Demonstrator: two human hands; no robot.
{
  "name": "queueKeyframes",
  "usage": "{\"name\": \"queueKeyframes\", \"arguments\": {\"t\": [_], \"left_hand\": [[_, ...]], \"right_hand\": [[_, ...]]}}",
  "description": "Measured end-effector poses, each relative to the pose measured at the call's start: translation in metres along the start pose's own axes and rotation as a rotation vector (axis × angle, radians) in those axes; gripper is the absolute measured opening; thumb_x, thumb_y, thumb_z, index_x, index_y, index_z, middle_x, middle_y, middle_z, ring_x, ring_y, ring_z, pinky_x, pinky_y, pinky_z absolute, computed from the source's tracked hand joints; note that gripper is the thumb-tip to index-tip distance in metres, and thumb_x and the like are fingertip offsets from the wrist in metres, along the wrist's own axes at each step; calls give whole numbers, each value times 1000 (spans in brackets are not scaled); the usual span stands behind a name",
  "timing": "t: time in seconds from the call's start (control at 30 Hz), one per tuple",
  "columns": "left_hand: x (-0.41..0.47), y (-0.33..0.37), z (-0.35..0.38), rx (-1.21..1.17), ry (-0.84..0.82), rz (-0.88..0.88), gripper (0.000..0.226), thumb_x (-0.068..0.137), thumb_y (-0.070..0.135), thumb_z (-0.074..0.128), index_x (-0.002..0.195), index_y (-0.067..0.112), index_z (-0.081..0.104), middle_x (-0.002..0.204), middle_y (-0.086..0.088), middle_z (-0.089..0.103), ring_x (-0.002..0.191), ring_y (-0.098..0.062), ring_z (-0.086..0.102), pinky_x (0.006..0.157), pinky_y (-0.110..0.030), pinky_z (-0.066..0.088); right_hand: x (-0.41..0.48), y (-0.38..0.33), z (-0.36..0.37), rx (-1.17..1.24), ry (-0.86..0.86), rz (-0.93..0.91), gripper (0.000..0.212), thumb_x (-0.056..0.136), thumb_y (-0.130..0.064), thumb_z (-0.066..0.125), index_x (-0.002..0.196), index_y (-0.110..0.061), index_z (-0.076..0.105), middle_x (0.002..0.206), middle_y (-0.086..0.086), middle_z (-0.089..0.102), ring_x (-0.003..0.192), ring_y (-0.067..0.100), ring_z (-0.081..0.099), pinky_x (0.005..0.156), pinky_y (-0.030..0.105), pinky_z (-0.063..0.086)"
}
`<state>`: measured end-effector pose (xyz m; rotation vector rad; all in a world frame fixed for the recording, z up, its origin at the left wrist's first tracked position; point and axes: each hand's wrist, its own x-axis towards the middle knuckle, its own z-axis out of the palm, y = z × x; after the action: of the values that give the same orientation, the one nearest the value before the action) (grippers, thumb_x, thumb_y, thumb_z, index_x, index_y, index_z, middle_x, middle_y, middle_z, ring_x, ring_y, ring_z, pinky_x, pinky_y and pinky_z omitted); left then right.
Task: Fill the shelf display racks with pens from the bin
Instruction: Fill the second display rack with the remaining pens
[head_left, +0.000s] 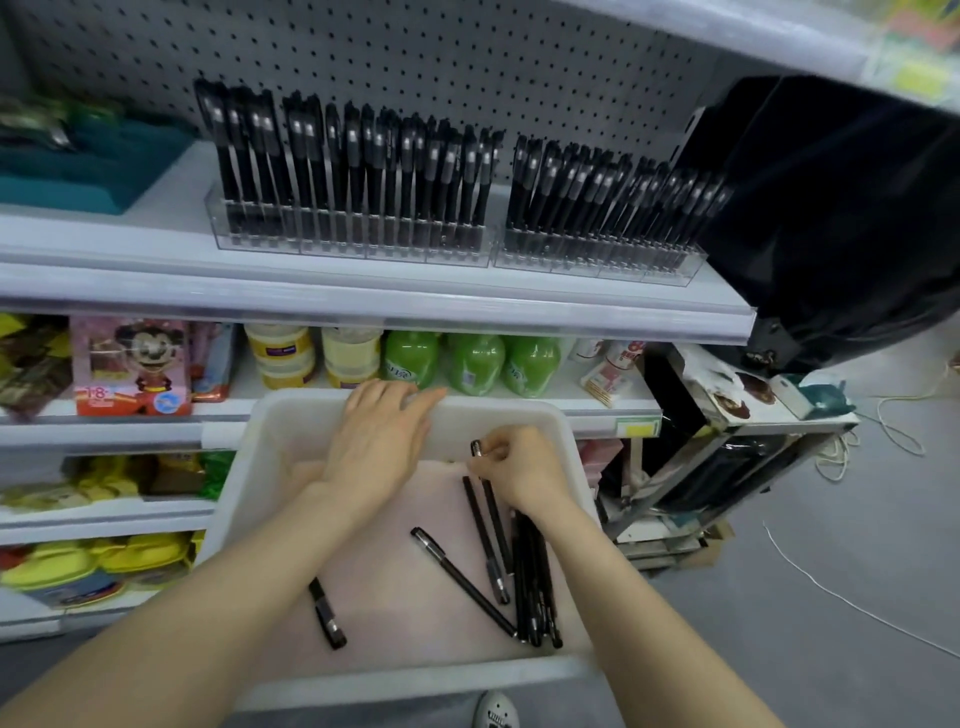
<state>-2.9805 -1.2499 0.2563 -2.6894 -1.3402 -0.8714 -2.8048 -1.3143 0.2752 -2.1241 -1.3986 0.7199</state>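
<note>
- Here, the left hand (379, 441) is reaching across the white, smooth-walled plastic bin (415, 680), its fingers lying straight and relaxed over the far rim and gripping nothing.
- The right hand (519, 467) is curling its fingers and thumb round the capped top end of a slim black pen (477, 448), which is sticking up just past the fingertips near the bin's far right corner.
- More loose black pens (462, 582) are lying on the bin's pale pinkish floor: one alone toward the left, one lying diagonally in the middle, two running out from under the right hand, and a tight bundle lying side by side along the right.
- Each pen is showing as a thin, straight, matte-black stick with a cap and a small silvery band; finer detail is too blurred to tell.
- Above, two clear acrylic display racks (311, 244) are standing side by side on the white metal shelf (363, 301), both packed with upright black pens (363, 166) that are leaning slightly, pale silvery patches showing near their tops.
- Behind the racks a grey perforated pegboard (467, 52) is rising, and a glossy black plastic bag (831, 208) is bulging at the shelf's right end.
- On the shelf below, rounded green plastic bottles (472, 364) are standing just beyond the bin.
</note>
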Motion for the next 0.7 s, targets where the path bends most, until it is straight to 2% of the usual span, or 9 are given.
{"name": "queueKeyframes", "arguments": {"t": [0.07,0.17,0.27,0.4,0.5,0.57,0.67,0.7], "left_hand": [[9,3,-8,-7,-59,-30,42,92,38,37,115,23,68,97,-3,63,90,-31,58,81,-41,49],[32,8,-18,-20,-26,-17,41,95,39,37,106,19,71,98,-4,62,89,-28,57,71,-39,52],[65,19,-29,-6,19,26,27,96,25,55,116,13,67,108,-6,62,96,-29,57,77,-37,49],[116,44,-42,-1,40,56,34,96,21,56,128,11,59,128,-7,57,116,-28,52,93,-41,47],[151,57,-43,36,50,77,37,95,15,57,131,6,57,136,-10,52,124,-31,46,95,-43,46],[171,60,-39,69,41,94,40,92,11,60,131,2,55,135,-14,51,124,-34,46,96,-45,47],[194,59,-29,137,26,82,45,92,10,60,135,0,51,135,-16,50,124,-35,45,100,-44,45],[199,59,-26,153,26,73,46,92,10,60,136,0,51,135,-17,50,124,-35,45,100,-44,45]], "right_hand": [[4,-11,-20,113,9,-37,11,80,-19,76,88,-19,69,70,-4,63,69,12,59,67,20,47],[10,-29,-61,240,52,-111,15,83,-25,76,95,-20,69,85,7,72,79,21,66,70,33,54],[21,-39,-106,377,67,-175,18,89,-22,70,104,-14,65,92,11,72,78,22,67,60,30,55],[44,-42,-158,579,93,-209,10,92,-7,64,102,-6,64,86,18,71,73,21,66,67,24,56],[69,-36,-188,523,189,-261,10,90,-2,65,88,-11,62,79,9,69,74,16,68,84,32,56],[85,-35,-206,426,294,-298,18,89,-3,67,81,-16,57,70,1,64,72,14,65,83,32,54],[105,-40,-227,343,458,-327,15,87,-12,71,94,-16,59,70,-6,64,75,12,65,78,21,49],[111,-43,-233,338,509,-341,16,86,-14,73,96,-17,61,69,-9,65,76,12,67,78,21,50]]}}
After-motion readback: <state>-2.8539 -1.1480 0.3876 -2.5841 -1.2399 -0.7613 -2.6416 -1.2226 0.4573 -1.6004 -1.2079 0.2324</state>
